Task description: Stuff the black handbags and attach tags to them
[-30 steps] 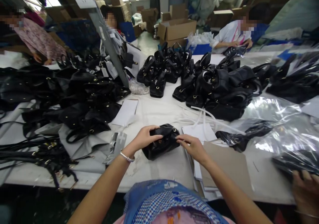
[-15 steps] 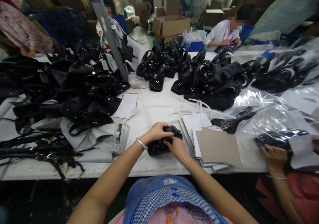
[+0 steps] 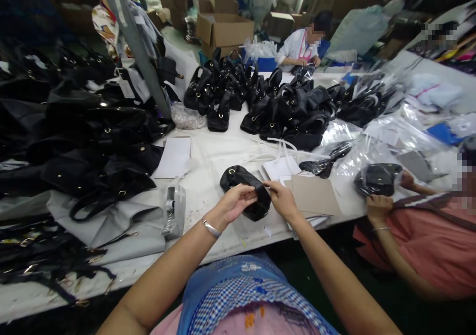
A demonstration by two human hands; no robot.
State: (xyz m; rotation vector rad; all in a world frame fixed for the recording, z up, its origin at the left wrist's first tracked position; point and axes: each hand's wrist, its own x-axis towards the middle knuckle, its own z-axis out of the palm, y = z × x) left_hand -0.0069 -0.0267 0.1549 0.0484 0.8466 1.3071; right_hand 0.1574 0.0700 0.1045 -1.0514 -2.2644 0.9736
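A small black leather bag [image 3: 243, 185] lies on the white table [image 3: 219, 156] right in front of me. My left hand [image 3: 235, 202], with a silver bangle on the wrist, has its fingers curled over the bag's near edge. My right hand [image 3: 281, 199] pinches the same edge from the right side. A stack of brown card [image 3: 314, 196] and white paper sheets sits just right of the bag.
Heaps of black bags [image 3: 92, 136] cover the left, and more black bags [image 3: 267, 101] stand at the back centre. A tape dispenser [image 3: 173, 211] sits left of my hands. A person in a red top [image 3: 427, 245] at my right handles a bagged purse [image 3: 377, 178]. Another seated person [image 3: 303, 47] works at the far end.
The bag has been turned and now lies stretched toward the far left. Both hands have shifted to its near edge. The view has swung right, showing more of the neighbour.
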